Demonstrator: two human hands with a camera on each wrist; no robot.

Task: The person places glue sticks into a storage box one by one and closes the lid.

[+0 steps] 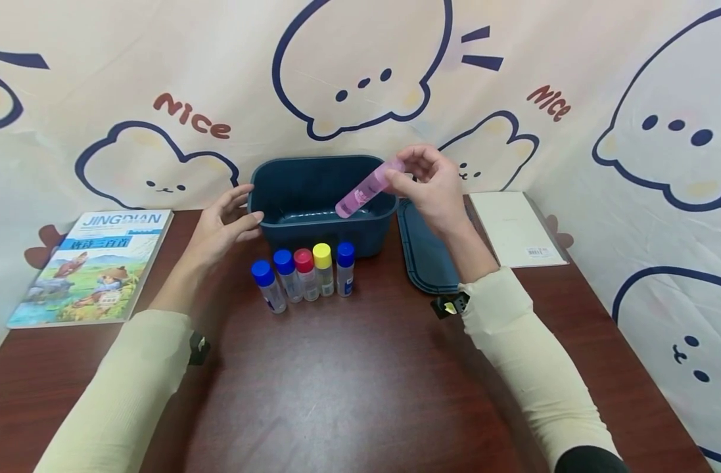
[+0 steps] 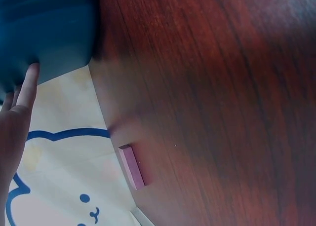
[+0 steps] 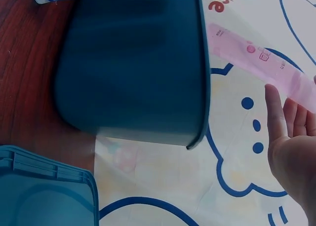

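My right hand (image 1: pixel 434 187) pinches a translucent pink tube (image 1: pixel 363 192) with printing on it, slanted over a dark blue plastic bin (image 1: pixel 369 238). The tube's lower end overlaps the bin's opening in the head view. In the right wrist view the tube (image 3: pixel 256 58) shows beyond the bin's rim, held at its far end. My left hand (image 1: pixel 218 226) touches the left end of the bin, thumb near the front corner and fingers along the side. The left wrist view shows its straight fingers (image 2: pixel 30 83) against the bin wall (image 2: pixel 59 33).
Several small clear bottles (image 1: pixel 309 284) with blue, red and yellow caps stand before the bin. A blue lid (image 1: pixel 428 259) and white book (image 1: pixel 514 226) lie right; a picture book (image 1: pixel 94 269) lies left. A small pink block (image 2: pixel 132 168) rests near the wall cloth.
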